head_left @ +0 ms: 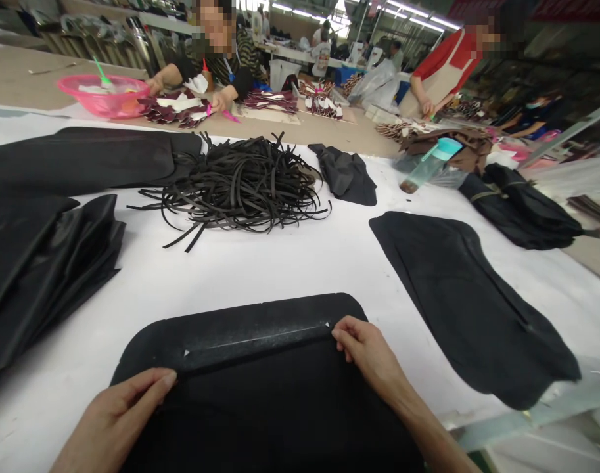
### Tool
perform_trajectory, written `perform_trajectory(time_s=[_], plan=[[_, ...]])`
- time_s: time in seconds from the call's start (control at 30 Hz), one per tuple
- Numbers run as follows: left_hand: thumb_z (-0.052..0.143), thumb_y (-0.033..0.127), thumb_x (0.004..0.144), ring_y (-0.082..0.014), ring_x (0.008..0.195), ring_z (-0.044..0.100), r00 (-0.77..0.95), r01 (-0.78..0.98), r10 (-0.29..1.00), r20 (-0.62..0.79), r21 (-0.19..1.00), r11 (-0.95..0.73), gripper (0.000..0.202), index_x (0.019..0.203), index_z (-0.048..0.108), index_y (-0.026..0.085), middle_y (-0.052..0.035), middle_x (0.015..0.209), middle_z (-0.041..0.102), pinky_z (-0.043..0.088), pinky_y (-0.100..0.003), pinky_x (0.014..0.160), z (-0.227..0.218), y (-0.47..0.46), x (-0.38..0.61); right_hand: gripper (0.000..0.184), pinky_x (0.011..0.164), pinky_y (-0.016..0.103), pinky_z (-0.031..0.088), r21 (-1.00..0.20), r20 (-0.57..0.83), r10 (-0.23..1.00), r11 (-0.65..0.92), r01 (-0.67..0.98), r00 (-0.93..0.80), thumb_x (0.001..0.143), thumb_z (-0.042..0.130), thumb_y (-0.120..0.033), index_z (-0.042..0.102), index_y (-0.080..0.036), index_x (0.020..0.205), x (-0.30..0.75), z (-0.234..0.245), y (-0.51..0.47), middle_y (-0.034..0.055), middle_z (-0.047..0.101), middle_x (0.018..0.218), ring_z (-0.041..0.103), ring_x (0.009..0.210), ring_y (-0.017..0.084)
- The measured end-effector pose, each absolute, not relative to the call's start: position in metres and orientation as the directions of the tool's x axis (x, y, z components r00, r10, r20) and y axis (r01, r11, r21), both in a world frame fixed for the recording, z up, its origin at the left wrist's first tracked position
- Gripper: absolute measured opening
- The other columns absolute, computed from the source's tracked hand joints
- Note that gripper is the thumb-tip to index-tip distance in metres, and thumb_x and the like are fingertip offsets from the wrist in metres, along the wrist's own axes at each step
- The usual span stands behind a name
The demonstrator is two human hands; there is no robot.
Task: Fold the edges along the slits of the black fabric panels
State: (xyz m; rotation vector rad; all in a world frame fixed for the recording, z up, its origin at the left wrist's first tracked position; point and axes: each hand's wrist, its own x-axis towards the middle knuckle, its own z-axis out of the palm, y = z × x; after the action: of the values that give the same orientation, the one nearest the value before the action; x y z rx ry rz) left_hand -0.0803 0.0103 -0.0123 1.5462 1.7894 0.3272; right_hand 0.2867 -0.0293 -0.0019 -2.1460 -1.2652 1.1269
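Observation:
A black panel with rounded corners lies on the table in front of me. A thin pale line runs across it between two small white triangular marks, with a whitish smear around the line. Just below the line lies the upper edge of a black fabric piece that covers the lower part of the panel. My left hand pinches this fabric near its left end, thumb against forefinger. At the right end, my right hand pinches it close to the right triangle. The fabric's lower part runs out of view.
A heap of black strips lies ahead, with black fabric stacks to the left. Another black panel lies right, near the table's edge. Beyond stand a teal-lidded bottle and a pink basin; two co-workers handle pieces across the table.

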Motion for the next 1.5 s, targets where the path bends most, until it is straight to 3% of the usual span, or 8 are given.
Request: perform_trajectory(time_s=[0.1, 0.33, 0.7, 0.97, 1.5], plan=[[0.052, 0.059, 0.072, -0.0246, 0.089, 0.064, -0.033, 0.745, 0.894, -0.446, 0.586, 0.32, 0.039, 0.082, 0.07, 0.026, 0.0016, 0.089, 0.072, 0.049, -0.027, 0.08, -0.009, 0.014, -0.079, 0.022, 0.049, 0.023, 0.034, -0.626, -0.412, 0.849, -0.527, 0.574, 0.33, 0.082, 0.045, -0.035, 0.052, -0.021, 0.067, 0.282, 0.0, -0.027, -0.0036, 0.055, 0.058, 0.05, 0.05, 0.011], [0.051, 0.063, 0.073, -0.0203, 0.062, 0.061, 0.022, 0.645, 0.831, -0.556, 0.643, 0.413, 0.044, 0.077, 0.065, 0.022, 0.0016, 0.066, 0.066, 0.048, -0.024, 0.053, -0.006, 0.014, -0.072, 0.023, 0.049, 0.023, 0.03, -0.504, -0.374, 0.86, -0.503, 0.702, 0.347, 0.082, 0.045, -0.035, 0.049, -0.021, 0.064, 0.281, 0.001, -0.026, -0.0033, 0.054, 0.056, 0.05, 0.052, 0.012], [0.053, 0.058, 0.07, -0.017, 0.056, 0.051, -0.001, 0.673, 0.864, -0.503, 0.639, 0.372, 0.039, 0.067, 0.06, 0.021, 0.0022, 0.057, 0.055, 0.036, -0.023, 0.049, 0.007, 0.023, -0.058, 0.025, 0.048, 0.024, 0.028, -0.452, -0.38, 0.858, -0.498, 0.74, 0.345, 0.083, 0.042, -0.038, 0.043, -0.022, 0.063, 0.282, -0.002, -0.024, -0.0044, 0.049, 0.053, 0.047, 0.052, 0.013], [0.048, 0.04, 0.076, -0.0122, 0.052, 0.039, 0.002, 0.65, 0.905, -0.426, 0.688, 0.323, 0.028, 0.06, 0.054, 0.019, 0.005, 0.051, 0.041, 0.028, -0.022, 0.048, 0.003, 0.022, -0.052, 0.031, 0.044, 0.024, 0.028, -0.519, -0.397, 0.881, -0.447, 0.729, 0.258, 0.081, 0.044, -0.047, 0.049, -0.023, 0.062, 0.296, -0.018, -0.028, -0.0042, 0.046, 0.048, 0.043, 0.046, 0.013], [0.046, 0.023, 0.074, -0.0111, 0.049, 0.041, -0.016, 0.731, 0.938, -0.347, 0.636, 0.247, 0.017, 0.058, 0.049, 0.02, 0.0065, 0.048, 0.041, 0.026, -0.024, 0.05, 0.002, 0.023, -0.05, 0.041, 0.048, 0.025, 0.033, -0.427, -0.485, 0.83, -0.499, 0.754, 0.275, 0.081, 0.037, -0.06, 0.05, -0.024, 0.066, 0.303, -0.026, -0.028, -0.0037, 0.046, 0.053, 0.046, 0.051, 0.014]])
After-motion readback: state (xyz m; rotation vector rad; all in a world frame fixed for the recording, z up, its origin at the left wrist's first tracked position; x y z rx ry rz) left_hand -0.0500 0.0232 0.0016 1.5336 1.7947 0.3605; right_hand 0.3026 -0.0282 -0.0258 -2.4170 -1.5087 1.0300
